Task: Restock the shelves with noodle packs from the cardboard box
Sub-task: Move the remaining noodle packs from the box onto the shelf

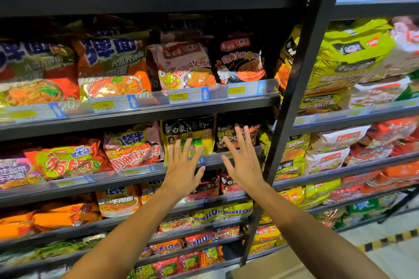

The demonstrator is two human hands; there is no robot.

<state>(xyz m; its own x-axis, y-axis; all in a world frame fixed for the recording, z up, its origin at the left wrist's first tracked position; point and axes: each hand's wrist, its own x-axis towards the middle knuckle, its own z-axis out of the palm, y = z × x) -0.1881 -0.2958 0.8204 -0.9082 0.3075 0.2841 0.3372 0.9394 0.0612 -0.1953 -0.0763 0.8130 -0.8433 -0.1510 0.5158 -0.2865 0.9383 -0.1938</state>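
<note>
Both my hands reach toward the middle shelf [136,174] with fingers spread and straight, holding nothing. My left hand [183,165] is in front of a yellow-and-black noodle pack [189,130] that stands upright at the shelf front. My right hand [243,161] is just right of it, in front of a dark noodle pack [229,133]; whether the fingertips touch the packs I cannot tell. The cardboard box is out of view.
Black metal shelves hold many noodle packs on several levels, with clear price rails along the fronts. A black upright post [292,102] divides this bay from the right bay. A tiled floor with a yellow-black striped strip [390,241] shows at bottom right.
</note>
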